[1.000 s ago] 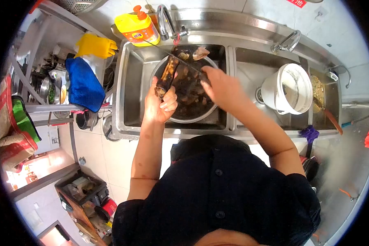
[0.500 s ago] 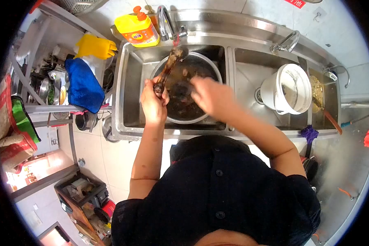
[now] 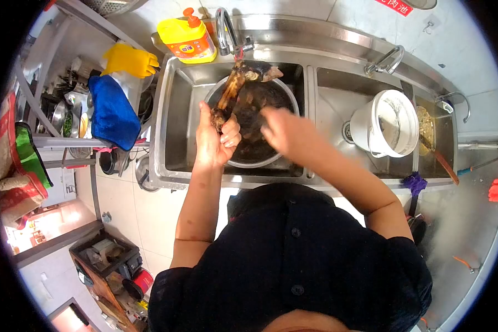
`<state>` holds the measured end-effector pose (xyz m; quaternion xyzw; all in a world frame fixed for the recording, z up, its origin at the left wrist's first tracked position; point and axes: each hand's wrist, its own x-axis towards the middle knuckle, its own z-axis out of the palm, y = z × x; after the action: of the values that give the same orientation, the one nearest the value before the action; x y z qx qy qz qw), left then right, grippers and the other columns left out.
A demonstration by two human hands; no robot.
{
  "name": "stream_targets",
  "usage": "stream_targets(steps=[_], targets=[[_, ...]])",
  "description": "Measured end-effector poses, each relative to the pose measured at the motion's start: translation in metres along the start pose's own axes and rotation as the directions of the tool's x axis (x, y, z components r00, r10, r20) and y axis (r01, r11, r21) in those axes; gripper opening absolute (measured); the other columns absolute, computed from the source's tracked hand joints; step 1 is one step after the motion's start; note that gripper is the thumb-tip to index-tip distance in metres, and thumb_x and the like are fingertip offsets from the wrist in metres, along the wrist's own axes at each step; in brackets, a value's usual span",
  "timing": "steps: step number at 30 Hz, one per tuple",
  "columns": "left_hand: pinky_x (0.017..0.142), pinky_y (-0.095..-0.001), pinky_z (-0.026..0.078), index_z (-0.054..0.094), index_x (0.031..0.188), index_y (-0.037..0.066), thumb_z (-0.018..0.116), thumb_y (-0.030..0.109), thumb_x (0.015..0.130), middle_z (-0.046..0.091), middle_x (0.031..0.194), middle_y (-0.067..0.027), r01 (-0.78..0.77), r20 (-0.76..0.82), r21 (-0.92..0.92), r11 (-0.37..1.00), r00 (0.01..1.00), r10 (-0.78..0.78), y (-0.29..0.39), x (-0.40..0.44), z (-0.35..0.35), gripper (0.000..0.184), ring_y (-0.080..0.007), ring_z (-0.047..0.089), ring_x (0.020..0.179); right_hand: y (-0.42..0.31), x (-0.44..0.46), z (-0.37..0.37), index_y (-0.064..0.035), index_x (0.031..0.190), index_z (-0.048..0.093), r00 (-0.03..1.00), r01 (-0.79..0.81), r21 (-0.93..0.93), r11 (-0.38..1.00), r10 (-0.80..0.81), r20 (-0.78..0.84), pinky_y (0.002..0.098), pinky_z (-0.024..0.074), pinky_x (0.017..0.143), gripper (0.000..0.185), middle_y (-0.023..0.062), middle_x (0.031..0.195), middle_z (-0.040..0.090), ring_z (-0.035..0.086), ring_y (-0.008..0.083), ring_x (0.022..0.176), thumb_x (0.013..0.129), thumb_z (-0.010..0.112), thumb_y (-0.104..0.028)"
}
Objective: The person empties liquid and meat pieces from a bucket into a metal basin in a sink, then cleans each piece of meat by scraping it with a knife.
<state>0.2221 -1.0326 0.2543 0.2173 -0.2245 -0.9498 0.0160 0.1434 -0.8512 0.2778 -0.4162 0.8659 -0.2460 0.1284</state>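
My left hand (image 3: 214,134) is closed around the lower end of a charred animal leg (image 3: 231,93), brown and blackened. The leg slants up over the left part of a round metal basin (image 3: 294,99), and its bent hoof end points right, near the tap. Dark, murky water with bits in it fills the basin, which sits in the left sink. My right hand (image 3: 285,131) is over the basin's right side, apart from the leg. Its fingers are curled and slightly blurred; whatever they hold is hidden.
Behind the basin stand a tap (image 3: 225,33) and a yellow detergent bottle (image 3: 187,40). A white bucket (image 3: 365,130) is in the middle sink, with a strainer (image 3: 426,130) farther right. Yellow gloves (image 3: 128,60) and a blue cloth (image 3: 112,113) hang at left.
My left hand has turned the leg and moved slightly right, so the hoof end now shows pointing right. My right hand stays in nearly the same place.
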Motion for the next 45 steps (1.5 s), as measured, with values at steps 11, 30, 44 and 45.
stream_targets(steps=[11,30,44,45], targets=[[0.037,-0.0197,0.026,0.050,0.119,0.003,0.032,0.059,0.096,0.036,0.055,0.0018,0.065,0.038,0.016,0.998,0.997,-0.066,0.006,0.000,-0.006,0.064,-0.0061,0.030,0.041,0.005,-0.010,0.005,-0.0046,0.119,0.051,0.998,0.056,0.111,0.992,-0.057,0.015,0.0447,0.0505,0.073,0.040,0.0190,0.100,0.062,0.063,0.0366,0.086,0.087,0.061,-0.027],[0.066,-0.0274,0.044,0.050,0.115,-0.001,0.043,0.036,0.098,0.054,0.077,-0.0047,-0.361,0.265,0.589,0.723,0.932,0.248,-0.020,0.016,-0.025,0.041,-0.0127,0.048,0.065,0.022,-0.003,-0.007,-0.0047,0.119,0.051,0.950,0.001,0.359,0.933,0.111,-0.291,0.0442,0.0483,0.078,0.037,0.0199,0.100,0.063,0.061,0.0380,0.093,0.088,0.061,-0.023],[0.050,-0.0267,0.031,0.046,0.077,0.006,0.020,0.068,0.092,0.042,0.059,-0.0017,-0.402,0.207,0.777,0.484,0.890,0.406,-0.027,0.016,-0.009,0.069,-0.0126,0.038,0.052,-0.015,-0.014,0.016,-0.0039,0.117,0.052,0.982,0.091,0.198,0.976,-0.056,-0.178,0.0434,0.0506,0.072,0.040,0.0187,0.101,0.062,0.062,0.0370,0.089,0.085,0.064,-0.026],[0.049,-0.0269,0.031,0.045,0.076,0.006,0.020,0.068,0.092,0.041,0.059,-0.0016,-0.398,0.197,0.805,0.440,0.879,0.434,-0.027,0.014,-0.005,0.069,-0.0125,0.037,0.051,-0.014,-0.012,0.011,-0.0041,0.116,0.053,0.979,0.098,0.192,0.976,-0.060,-0.194,0.0432,0.0505,0.072,0.039,0.0183,0.101,0.062,0.062,0.0375,0.088,0.086,0.064,-0.026]])
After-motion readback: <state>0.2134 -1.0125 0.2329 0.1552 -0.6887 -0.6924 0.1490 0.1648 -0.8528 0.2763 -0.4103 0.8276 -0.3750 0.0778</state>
